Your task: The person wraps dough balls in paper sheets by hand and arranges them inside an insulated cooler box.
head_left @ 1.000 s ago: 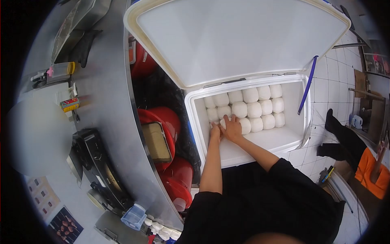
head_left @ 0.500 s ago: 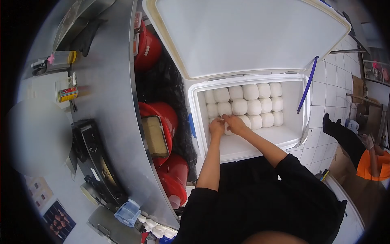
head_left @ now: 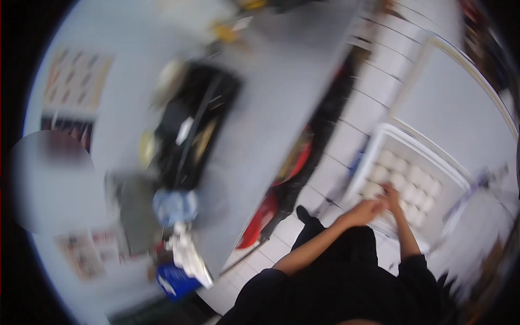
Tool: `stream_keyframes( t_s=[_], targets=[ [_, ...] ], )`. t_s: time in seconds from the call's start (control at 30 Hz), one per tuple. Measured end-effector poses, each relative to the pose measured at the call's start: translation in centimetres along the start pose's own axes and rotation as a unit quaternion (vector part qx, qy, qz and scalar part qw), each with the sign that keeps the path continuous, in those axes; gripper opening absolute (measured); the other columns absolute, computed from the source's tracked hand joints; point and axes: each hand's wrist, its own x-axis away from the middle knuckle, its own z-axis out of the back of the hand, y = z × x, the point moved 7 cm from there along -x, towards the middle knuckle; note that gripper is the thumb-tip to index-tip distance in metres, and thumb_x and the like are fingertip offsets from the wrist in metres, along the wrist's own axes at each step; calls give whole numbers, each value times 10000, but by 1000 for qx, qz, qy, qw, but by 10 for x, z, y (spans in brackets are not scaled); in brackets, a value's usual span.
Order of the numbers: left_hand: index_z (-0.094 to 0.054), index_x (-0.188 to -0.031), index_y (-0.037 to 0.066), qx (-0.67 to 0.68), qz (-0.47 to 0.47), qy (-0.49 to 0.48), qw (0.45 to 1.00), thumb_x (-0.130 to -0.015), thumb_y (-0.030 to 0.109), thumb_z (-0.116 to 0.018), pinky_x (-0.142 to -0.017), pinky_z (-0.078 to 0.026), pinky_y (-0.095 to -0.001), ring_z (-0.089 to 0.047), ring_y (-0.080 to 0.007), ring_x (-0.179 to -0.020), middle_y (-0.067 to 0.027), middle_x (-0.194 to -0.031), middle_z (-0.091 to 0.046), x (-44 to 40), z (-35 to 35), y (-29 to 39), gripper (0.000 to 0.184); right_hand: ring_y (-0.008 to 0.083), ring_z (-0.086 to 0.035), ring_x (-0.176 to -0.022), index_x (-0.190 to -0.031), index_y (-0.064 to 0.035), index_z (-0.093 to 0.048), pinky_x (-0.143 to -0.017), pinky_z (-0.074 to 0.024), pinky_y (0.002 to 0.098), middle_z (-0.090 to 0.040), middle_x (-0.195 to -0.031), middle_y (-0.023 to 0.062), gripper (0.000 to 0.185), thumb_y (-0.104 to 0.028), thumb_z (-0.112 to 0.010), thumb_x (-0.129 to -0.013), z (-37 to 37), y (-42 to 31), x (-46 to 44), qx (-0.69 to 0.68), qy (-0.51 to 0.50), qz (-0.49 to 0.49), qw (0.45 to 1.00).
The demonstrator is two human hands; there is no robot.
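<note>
At the right, white rounded pieces that look like dough balls (head_left: 413, 176) sit in rows inside an open white chest (head_left: 374, 142). Its lid (head_left: 452, 95) is raised away from me. My left hand (head_left: 369, 211) and my right hand (head_left: 391, 198) are close together, over the chest's near left part. Both are smeared by motion, with the fingers bent toward each other. Whether anything is between them I cannot make out. Some of the white pieces are hidden behind the hands.
A steel counter (head_left: 271, 103) runs diagonally on the left, with a blurred black appliance (head_left: 200, 127) and a blue basket (head_left: 176, 207) on it. Red tubs (head_left: 260, 221) stand under its edge. White tiled floor (head_left: 349, 127) lies between counter and chest. A purple strap (head_left: 479, 184) hangs at the lid.
My view has swung left, so the chest now appears farther right and tilted. My hands have drawn back from the white pieces toward the chest's near edge.
</note>
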Motion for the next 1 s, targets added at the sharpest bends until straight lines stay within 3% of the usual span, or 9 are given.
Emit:
stream_keyframes(
  t_s=[0.07,0.17,0.3,0.43,0.57,0.7,0.77,0.9,1.0],
  targets=[
    [-658,-1134,7,143,74,-58,985,-1013,332,-483,-736,-565,-329,-698,-210,-812,-159,-1062,-707,74,38,21,388,227,-628,-909,-1077,-46,-656,-784,-510,358,-660,-997,85,349,-163,-723,-756,13,15,-12,79,31,172,981],
    [-674,-1105,13,206,72,17,976,-1026,506,-353,-658,-547,-257,-684,-158,-732,-123,-974,-727,212,122,6,594,178,-616,-972,-1292,-73,-534,-743,-523,320,-619,-1173,67,476,-258,-618,-861,59,132,-81,-146,17,-16,989],
    [-698,-1018,25,132,70,485,862,-1013,509,-399,-617,-518,-242,-620,-115,-648,-75,-824,-719,479,247,-84,568,232,-636,-1001,-1333,16,-464,-821,-522,344,-607,-1277,183,410,-236,-509,-1013,102,-130,-31,-302,380,44,873],
    [-675,-988,40,5,50,824,565,-1013,294,-466,-686,-534,-325,-666,-190,-776,-99,-863,-700,776,269,-155,330,206,-623,-936,-1237,2,-536,-812,-515,354,-650,-1136,126,307,-209,-461,-1026,-20,-433,47,-112,431,242,862],
    [-689,-924,64,-119,375,886,247,-917,448,-603,-677,-524,-395,-664,-267,-769,-109,-827,-688,954,213,-251,394,144,-602,-798,-1165,-72,-599,-737,-501,280,-587,-877,31,226,-202,-529,-994,-289,-629,125,-263,-121,274,917],
    [-700,-847,15,270,254,802,469,-764,648,-694,-575,-542,-386,-642,-218,-722,-65,-724,-636,935,222,-340,638,310,-633,-1036,-1260,-104,-520,-890,-507,390,-647,-1107,147,434,-52,-642,-847,-494,-736,260,-76,-488,478,727],
    [-712,-880,-6,152,405,757,489,-725,731,-657,-762,-551,-398,-690,-334,-832,-140,-855,-715,927,240,-344,756,337,-509,-1244,-1335,-117,-460,-1011,-438,443,-551,-1329,138,600,-79,-700,-787,-583,-750,269,78,-473,534,696],
    [-715,-871,-55,100,374,840,379,-636,688,-768,-814,-531,-392,-691,-340,-871,-210,-888,-714,910,234,-317,781,337,-461,-1262,-1316,-110,-464,-1022,-421,448,-518,-1316,149,682,-102,-740,-692,-660,-777,277,187,-389,663,612],
    [-680,-961,-86,189,276,838,431,-606,617,-827,-780,-534,-371,-689,-305,-880,-226,-936,-702,899,231,-323,801,350,-476,-1214,-1294,-91,-461,-993,-438,436,-517,-1233,188,765,-156,-782,-603,-683,-757,273,285,-353,644,616]
  ],
)
